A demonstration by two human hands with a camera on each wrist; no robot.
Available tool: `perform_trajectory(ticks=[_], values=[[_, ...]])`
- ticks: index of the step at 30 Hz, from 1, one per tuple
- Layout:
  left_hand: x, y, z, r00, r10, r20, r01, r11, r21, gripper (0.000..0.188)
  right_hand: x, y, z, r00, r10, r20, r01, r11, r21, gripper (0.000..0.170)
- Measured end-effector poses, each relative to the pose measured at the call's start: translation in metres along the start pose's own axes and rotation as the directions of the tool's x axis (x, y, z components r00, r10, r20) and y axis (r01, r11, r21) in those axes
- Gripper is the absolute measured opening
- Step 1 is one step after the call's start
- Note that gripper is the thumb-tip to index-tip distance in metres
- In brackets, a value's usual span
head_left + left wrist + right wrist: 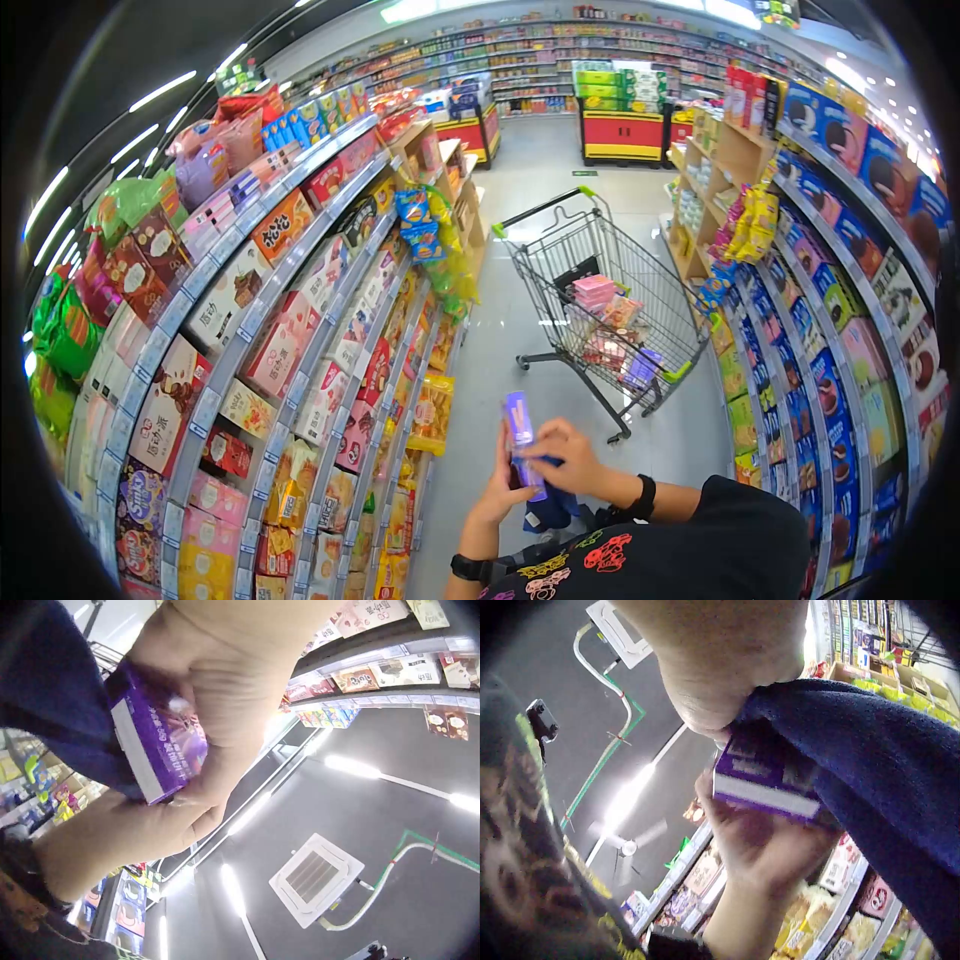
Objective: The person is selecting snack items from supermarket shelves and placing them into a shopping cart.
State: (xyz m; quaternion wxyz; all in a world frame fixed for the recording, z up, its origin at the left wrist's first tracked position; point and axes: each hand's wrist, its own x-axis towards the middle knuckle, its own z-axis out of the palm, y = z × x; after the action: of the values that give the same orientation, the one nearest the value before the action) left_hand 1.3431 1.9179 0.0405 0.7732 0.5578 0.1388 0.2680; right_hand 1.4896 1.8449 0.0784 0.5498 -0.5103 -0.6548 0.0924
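A slim purple box (pixel 518 425) is held upright in my left hand (pixel 492 495), with the thumb and fingers around its sides. My right hand (pixel 570 458) reaches across it, bent fingers touching the box. Dark blue cloth (pixel 548 512) hangs under the right hand; in the right wrist view the cloth (pixel 870 742) comes out from beneath that hand (pixel 720 660), beside the box (pixel 765 796). The left wrist view shows white print on the box (pixel 161 739) between both hands; some fingertips are hidden.
A shopping cart (pixel 610 310) with several packages stands ahead in the aisle. Packed snack shelves (pixel 235 370) run along the left, and more shelves (pixel 840 370) along the right. Red and yellow display counters (pixel 625 137) stand farther off.
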Motion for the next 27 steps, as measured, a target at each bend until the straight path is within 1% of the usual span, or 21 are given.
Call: perform_trajectory(ticks=[1,2,5,6,8,9,10,11,12,13,15,16,17,18,19,21,23,24,26,27], values=[[-0.011,0.002,0.008,1.000,-0.017,-0.024,0.015,0.996,-0.092,0.114,-0.014,-0.015,0.002,0.998,0.018,0.064,-0.022,0.998,0.054,0.021],[-0.017,-0.006,0.009,0.999,0.041,-0.020,-0.042,0.999,-0.031,0.113,-0.025,-0.021,0.003,0.995,-0.092,0.023,0.089,0.989,0.118,0.020],[-0.031,-0.002,0.047,0.994,-0.011,0.109,0.008,1.000,0.028,0.113,-0.060,-0.045,-0.019,0.998,-0.056,-0.022,0.056,0.998,0.007,0.020],[-0.033,-0.010,0.060,0.985,-0.006,0.171,-0.004,0.998,0.056,0.113,-0.069,-0.059,-0.034,0.998,-0.026,-0.057,0.021,0.996,-0.092,0.020],[-0.037,-0.027,0.088,0.955,0.000,0.296,-0.034,0.993,0.110,0.113,-0.092,-0.077,-0.064,0.981,0.054,-0.188,-0.092,0.976,-0.199,0.020],[-0.043,-0.031,0.106,0.931,-0.039,0.362,0.007,0.996,0.088,0.112,-0.106,-0.085,-0.077,0.963,0.084,-0.256,-0.148,0.958,-0.244,0.020],[-0.049,-0.035,0.126,0.902,-0.075,0.425,0.049,0.996,0.070,0.112,-0.122,-0.091,-0.090,0.937,0.051,-0.345,-0.141,0.961,-0.239,0.023],[-0.054,-0.040,0.146,0.867,-0.110,0.486,0.093,0.994,0.058,0.112,-0.141,-0.101,-0.102,0.920,0.078,-0.383,-0.188,0.947,-0.259,0.023],[-0.063,-0.053,0.164,0.850,-0.128,0.510,0.130,0.991,0.031,0.111,-0.165,-0.113,-0.113,0.900,0.106,-0.423,-0.239,0.931,-0.275,0.023],[-0.074,-0.062,0.184,0.837,-0.161,0.522,0.199,0.980,-0.016,0.111,-0.190,-0.126,-0.121,0.875,0.137,-0.463,-0.295,0.911,-0.288,0.023],[-0.094,-0.072,0.229,0.800,-0.221,0.558,0.335,0.936,-0.110,0.111,-0.240,-0.155,-0.130,0.851,0.226,-0.474,-0.392,0.874,-0.287,0.022],[-0.105,-0.083,0.245,0.776,-0.261,0.574,0.428,0.887,-0.175,0.111,-0.266,-0.170,-0.132,0.835,0.264,-0.483,-0.429,0.862,-0.270,0.021],[-0.114,-0.093,0.266,0.761,-0.282,0.585,0.447,0.881,-0.156,0.111,-0.286,-0.183,-0.141,0.824,0.295,-0.485,-0.457,0.851,-0.259,0.021],[-0.125,-0.101,0.286,0.752,-0.302,0.586,0.461,0.876,-0.140,0.112,-0.301,-0.202,-0.151,0.807,0.226,-0.546,-0.451,0.833,-0.322,0.020],[-0.137,-0.108,0.301,0.747,-0.328,0.578,0.476,0.871,-0.120,0.112,-0.319,-0.211,-0.159,0.762,0.245,-0.600,-0.497,0.814,-0.299,0.020],[-0.160,-0.122,0.326,0.690,-0.349,0.634,0.471,0.881,-0.028,0.112,-0.356,-0.223,-0.168,0.662,0.281,-0.695,-0.574,0.786,-0.228,0.019],[-0.180,-0.132,0.349,0.638,-0.365,0.678,0.447,0.892,0.060,0.113,-0.376,-0.239,-0.182,0.615,0.261,-0.744,-0.602,0.765,-0.228,0.019],[-0.190,-0.130,0.359,0.583,-0.381,0.718,0.507,0.861,0.045,0.112,-0.383,-0.247,-0.190,0.592,0.257,-0.764,-0.616,0.755,-0.223,0.019],[-0.204,-0.133,0.371,0.535,-0.402,0.743,0.532,0.843,0.074,0.112,-0.392,-0.260,-0.204,0.557,0.228,-0.799,-0.634,0.738,-0.231,0.019],[-0.210,-0.131,0.374,0.513,-0.415,0.751,0.543,0.835,0.091,0.111,-0.395,-0.264,-0.207,0.564,0.210,-0.798,-0.620,0.747,-0.242,0.019]])
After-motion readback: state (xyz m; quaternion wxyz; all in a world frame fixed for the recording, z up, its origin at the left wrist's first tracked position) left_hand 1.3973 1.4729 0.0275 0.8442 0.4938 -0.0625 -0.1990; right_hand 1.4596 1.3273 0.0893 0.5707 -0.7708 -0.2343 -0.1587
